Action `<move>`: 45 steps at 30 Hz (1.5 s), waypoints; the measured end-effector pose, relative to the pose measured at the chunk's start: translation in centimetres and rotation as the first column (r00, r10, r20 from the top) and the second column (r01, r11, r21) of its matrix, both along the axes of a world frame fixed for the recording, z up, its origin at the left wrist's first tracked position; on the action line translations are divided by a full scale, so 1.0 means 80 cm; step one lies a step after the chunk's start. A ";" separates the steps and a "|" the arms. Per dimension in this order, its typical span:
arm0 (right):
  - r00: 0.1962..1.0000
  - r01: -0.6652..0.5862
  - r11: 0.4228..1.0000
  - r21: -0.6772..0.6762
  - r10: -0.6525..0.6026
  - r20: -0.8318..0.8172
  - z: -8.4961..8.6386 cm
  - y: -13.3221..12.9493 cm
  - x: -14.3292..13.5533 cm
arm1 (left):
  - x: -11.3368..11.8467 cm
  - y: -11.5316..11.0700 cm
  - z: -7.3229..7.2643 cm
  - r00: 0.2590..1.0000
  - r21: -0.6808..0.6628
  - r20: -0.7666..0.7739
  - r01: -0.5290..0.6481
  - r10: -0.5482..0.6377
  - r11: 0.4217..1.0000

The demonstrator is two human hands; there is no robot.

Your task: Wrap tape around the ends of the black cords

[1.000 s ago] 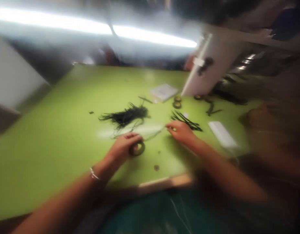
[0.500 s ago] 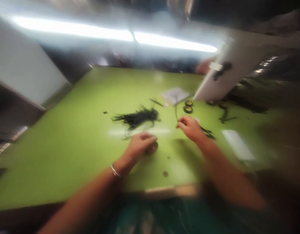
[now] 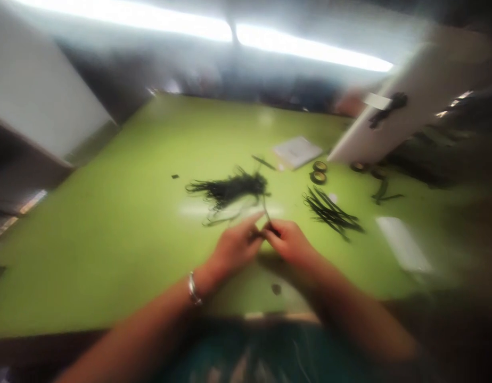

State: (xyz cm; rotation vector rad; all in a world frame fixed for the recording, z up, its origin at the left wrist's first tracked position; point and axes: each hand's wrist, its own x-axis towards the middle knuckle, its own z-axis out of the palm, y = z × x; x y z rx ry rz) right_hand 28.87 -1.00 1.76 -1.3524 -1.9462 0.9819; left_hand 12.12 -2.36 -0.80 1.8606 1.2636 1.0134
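My left hand, with a bangle at the wrist, is closed around a dark roll of tape that its fingers mostly hide. Fingertip to fingertip with it, my right hand pinches a thin dark cord, whose free end points up and away from me. Just beyond both hands lies a tangled bundle of black cords, loops spreading to the left. A smaller pile of black cords rests to the right of my right hand. Motion blur hides where cord and tape meet.
On the green table are two tape rolls, a white pad, a dark pen-like stick and a white strip. A white panel rises at the right. A co-worker's blurred hand shows beyond it.
My right hand has moved left and toward me with the cord, meeting my left hand. The tape roll is now mostly hidden, and the right-hand cord pile is uncovered. The view has shifted slightly.
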 end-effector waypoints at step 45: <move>0.993 -0.023 0.805 0.593 -0.052 0.109 -0.019 -0.008 0.004 | 0.000 0.007 -0.005 0.727 -0.549 0.652 0.256 0.215 0.795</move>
